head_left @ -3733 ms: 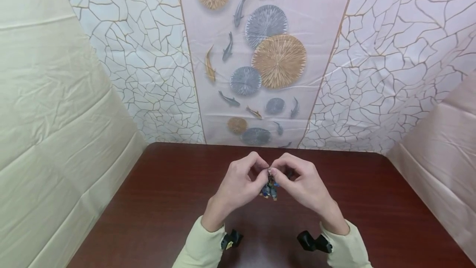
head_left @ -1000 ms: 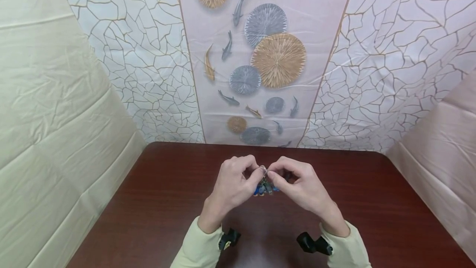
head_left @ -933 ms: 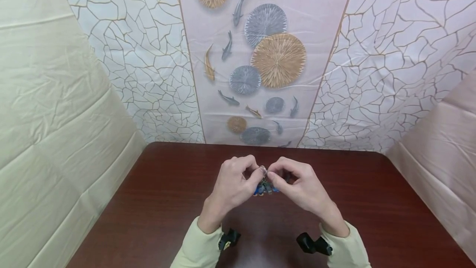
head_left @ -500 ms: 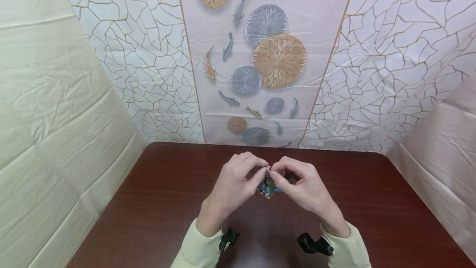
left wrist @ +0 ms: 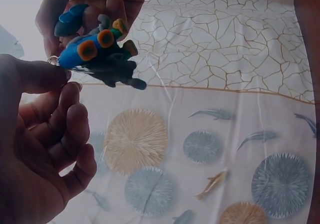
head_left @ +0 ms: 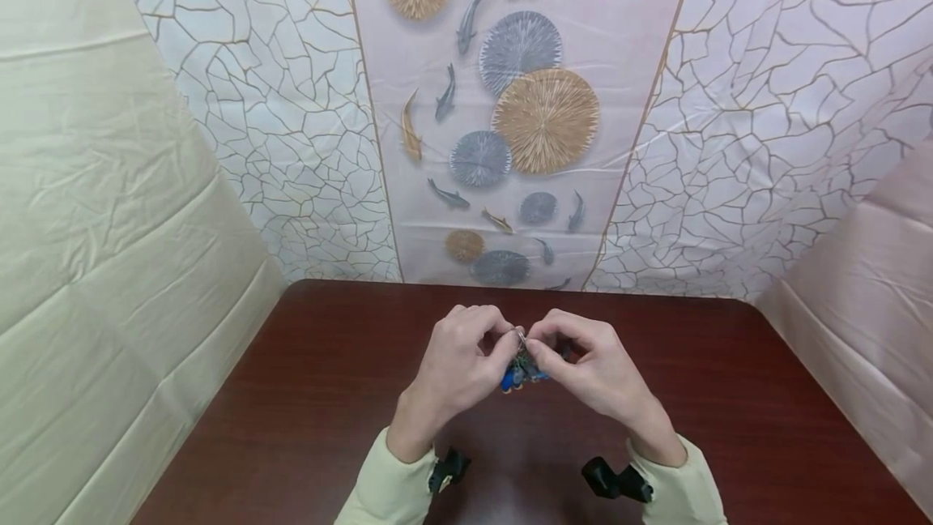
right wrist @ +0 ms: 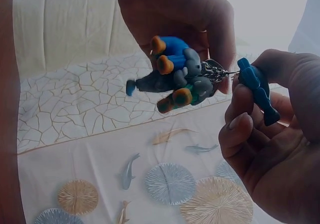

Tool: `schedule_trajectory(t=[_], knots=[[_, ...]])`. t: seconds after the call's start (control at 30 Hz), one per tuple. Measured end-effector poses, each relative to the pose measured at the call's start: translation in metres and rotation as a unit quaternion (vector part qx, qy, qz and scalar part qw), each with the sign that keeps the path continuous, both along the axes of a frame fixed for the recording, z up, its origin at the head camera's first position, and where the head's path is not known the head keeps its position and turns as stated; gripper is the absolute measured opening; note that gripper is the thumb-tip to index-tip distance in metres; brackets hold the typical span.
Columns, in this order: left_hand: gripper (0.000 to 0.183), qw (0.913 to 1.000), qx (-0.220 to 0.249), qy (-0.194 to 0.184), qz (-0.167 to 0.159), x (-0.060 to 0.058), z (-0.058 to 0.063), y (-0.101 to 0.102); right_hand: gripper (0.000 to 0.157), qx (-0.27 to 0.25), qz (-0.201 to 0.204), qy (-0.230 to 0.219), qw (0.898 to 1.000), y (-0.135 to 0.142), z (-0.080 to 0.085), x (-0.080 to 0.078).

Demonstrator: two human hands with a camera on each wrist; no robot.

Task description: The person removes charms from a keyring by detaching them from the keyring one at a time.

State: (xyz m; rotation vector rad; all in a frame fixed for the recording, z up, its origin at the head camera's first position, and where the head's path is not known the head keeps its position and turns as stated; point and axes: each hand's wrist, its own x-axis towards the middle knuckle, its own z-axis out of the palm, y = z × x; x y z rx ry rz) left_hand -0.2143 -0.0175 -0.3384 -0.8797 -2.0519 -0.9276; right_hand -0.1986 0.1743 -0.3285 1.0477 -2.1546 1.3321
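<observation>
In the head view, your left hand (head_left: 462, 359) and right hand (head_left: 589, 359) meet above the counter, with a figurine keychain (head_left: 519, 373) between them. Your left thumb and forefinger pinch its metal ring (head_left: 521, 336) from one side; your right thumb and forefinger are closed together at the other, so both sets of fingers stand narrow. The little figures hang just below the fingertips. The counter (head_left: 291, 411) is dark reddish-brown with rounded far corners. Beyond it rises a backdrop cloth (head_left: 619, 14) printed with gold and grey fish and round disc shapes, flanked by white panels of crackled gold lines. Cream drapes (head_left: 95, 225) close in both sides. You wear pale yellow sleeves (head_left: 394, 472), with black wrist cameras (head_left: 615, 479) at the cuffs.

In the left wrist view, your left thumb presses toward the forefinger where the ring shows, your other fingers curled loosely beneath. The cluster juts out past the fingertips, with a blue-clothed figurine (left wrist: 80, 52) showing orange feet. Your right hand is behind it.

In the right wrist view, short metal chains (right wrist: 215, 73) join the grey, blue and green figures, and a thin link runs to your right fingers. A separate blue-and-grey figurine (right wrist: 258, 91) lies across those fingers; exactly what their tips grip is hidden. The patterned cloth fills the background.
</observation>
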Motion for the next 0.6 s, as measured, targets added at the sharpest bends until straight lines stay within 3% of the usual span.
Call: schedule_trajectory(t=[0.37, 0.5, 0.6], knots=[[0.016, 0.9989, 0.011, -0.045, -0.003, 0.0012, 0.0, -0.0004, 0.022, -0.002, 0.002, 0.006, 1.0, -0.0012, 0.0009, 0.0003], [0.009, 0.9982, 0.016, -0.051, -0.027, 0.0004, 0.0007, -0.001, 0.023, -0.006, 0.0, 0.008, 1.0, -0.0007, -0.0008, -0.0007], [0.003, 0.9982, 0.017, -0.032, -0.048, -0.0009, 0.0011, -0.0012, 0.024, -0.008, -0.007, 0.011, 1.0, -0.0001, -0.0019, -0.0016]])
